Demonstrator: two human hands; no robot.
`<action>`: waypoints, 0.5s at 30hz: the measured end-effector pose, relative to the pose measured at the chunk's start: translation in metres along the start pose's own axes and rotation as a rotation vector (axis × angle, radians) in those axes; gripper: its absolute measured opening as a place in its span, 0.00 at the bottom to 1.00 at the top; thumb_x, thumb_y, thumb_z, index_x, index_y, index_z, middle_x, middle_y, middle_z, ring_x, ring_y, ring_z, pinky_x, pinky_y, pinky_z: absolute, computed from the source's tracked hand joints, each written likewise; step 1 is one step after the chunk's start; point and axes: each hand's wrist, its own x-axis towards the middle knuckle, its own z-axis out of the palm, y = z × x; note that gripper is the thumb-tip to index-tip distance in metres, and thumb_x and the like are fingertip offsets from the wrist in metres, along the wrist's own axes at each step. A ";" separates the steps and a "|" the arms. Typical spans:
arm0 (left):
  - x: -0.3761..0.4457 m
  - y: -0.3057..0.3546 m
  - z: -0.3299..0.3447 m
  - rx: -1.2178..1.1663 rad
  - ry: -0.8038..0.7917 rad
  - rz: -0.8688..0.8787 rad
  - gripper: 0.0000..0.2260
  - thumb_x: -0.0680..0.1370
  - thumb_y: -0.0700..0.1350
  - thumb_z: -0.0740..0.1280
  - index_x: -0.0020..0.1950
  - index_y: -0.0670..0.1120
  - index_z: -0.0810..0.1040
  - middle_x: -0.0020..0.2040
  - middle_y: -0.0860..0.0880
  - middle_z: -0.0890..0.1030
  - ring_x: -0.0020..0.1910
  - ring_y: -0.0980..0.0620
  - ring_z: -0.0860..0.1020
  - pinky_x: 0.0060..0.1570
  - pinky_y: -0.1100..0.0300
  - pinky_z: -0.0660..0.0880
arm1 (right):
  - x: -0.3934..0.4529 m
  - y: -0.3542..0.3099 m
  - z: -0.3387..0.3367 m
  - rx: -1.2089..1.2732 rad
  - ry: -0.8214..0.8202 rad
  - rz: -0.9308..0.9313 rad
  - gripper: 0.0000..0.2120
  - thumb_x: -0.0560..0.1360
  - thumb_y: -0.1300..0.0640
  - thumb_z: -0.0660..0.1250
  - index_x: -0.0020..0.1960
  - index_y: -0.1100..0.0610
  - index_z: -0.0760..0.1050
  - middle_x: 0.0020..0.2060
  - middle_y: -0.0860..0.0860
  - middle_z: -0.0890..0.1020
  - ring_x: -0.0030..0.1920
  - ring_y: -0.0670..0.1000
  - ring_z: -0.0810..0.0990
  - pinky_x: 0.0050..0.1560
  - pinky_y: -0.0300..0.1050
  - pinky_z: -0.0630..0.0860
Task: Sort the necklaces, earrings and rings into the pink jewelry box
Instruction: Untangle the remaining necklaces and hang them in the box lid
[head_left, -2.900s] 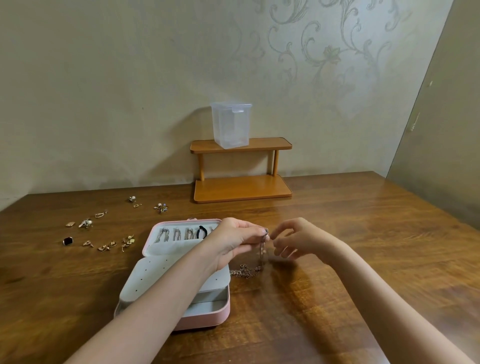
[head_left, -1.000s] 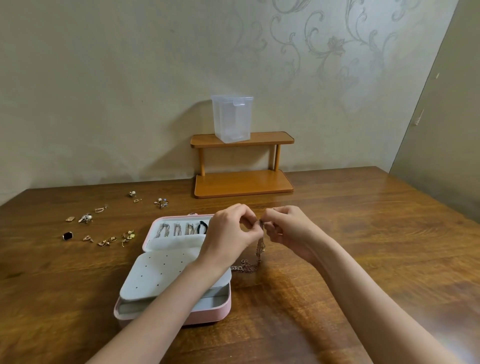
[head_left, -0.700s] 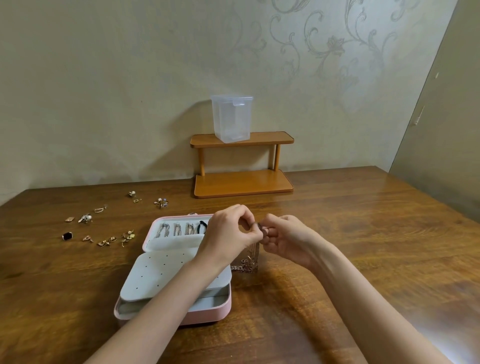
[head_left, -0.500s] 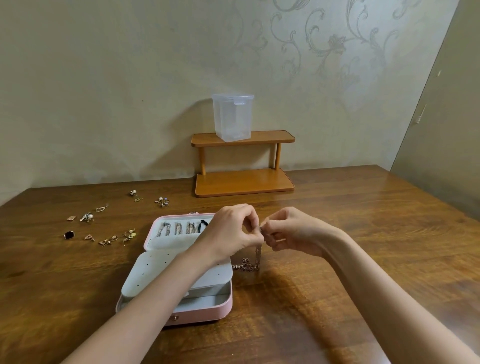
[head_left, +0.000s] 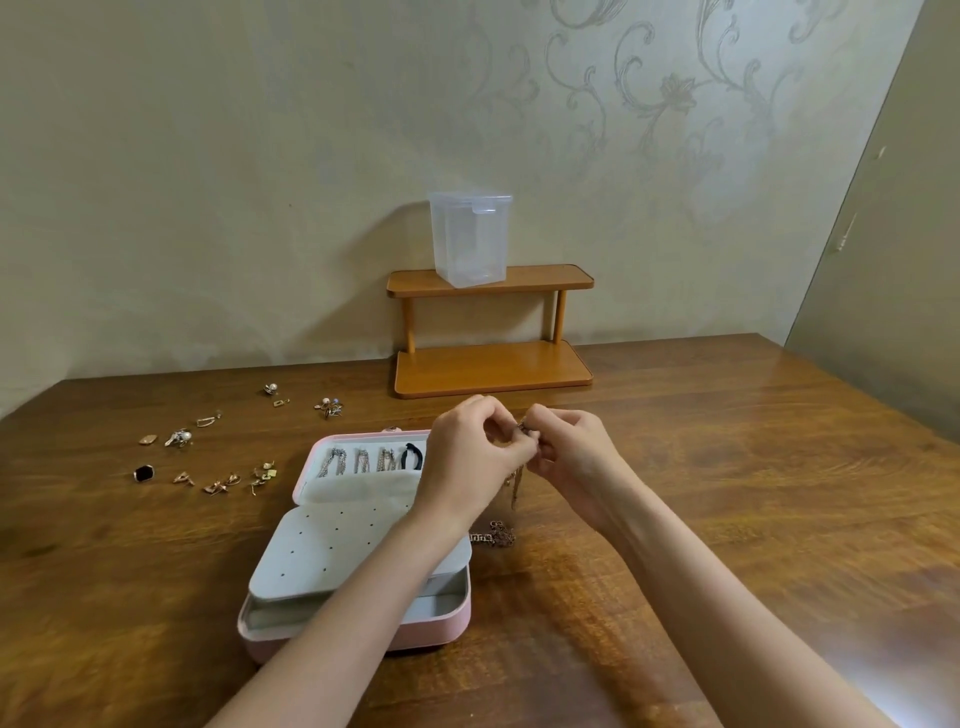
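The pink jewelry box lies open on the wooden table, its grey perforated earring panel folded forward. Several necklaces hang in the lid. Just right of the box, my left hand and my right hand meet fingertip to fingertip, both pinching the top of a gold chain necklace. The chain hangs down between them and its lower end rests coiled on the table. Loose earrings and rings are scattered at the left.
A small two-tier wooden shelf stands against the wall with a clear plastic container on top. More earrings lie near the table's back edge. A black ring sits far left.
Both hands have risen slightly and closed together on the chain's top end. More of the necklace now hangs off the table, with only its tail coiled on the wood.
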 end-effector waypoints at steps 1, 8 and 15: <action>0.003 0.001 -0.003 0.003 -0.036 -0.016 0.04 0.71 0.43 0.71 0.39 0.44 0.79 0.37 0.51 0.79 0.37 0.57 0.75 0.34 0.72 0.71 | 0.000 -0.003 -0.001 -0.049 0.007 -0.007 0.11 0.71 0.64 0.61 0.31 0.59 0.68 0.27 0.51 0.67 0.30 0.46 0.66 0.35 0.40 0.65; 0.019 0.005 -0.020 0.077 -0.211 -0.018 0.07 0.71 0.48 0.73 0.44 0.46 0.83 0.39 0.52 0.80 0.42 0.55 0.77 0.38 0.67 0.72 | 0.004 -0.020 -0.008 -0.289 -0.014 -0.008 0.09 0.72 0.63 0.64 0.33 0.61 0.74 0.29 0.53 0.72 0.32 0.47 0.69 0.34 0.40 0.67; 0.031 0.011 -0.036 0.109 -0.448 0.062 0.03 0.73 0.43 0.71 0.44 0.45 0.82 0.42 0.49 0.82 0.44 0.52 0.79 0.45 0.59 0.77 | 0.005 -0.041 -0.026 -0.290 -0.301 0.185 0.12 0.69 0.58 0.71 0.47 0.67 0.80 0.34 0.54 0.78 0.34 0.47 0.74 0.36 0.37 0.74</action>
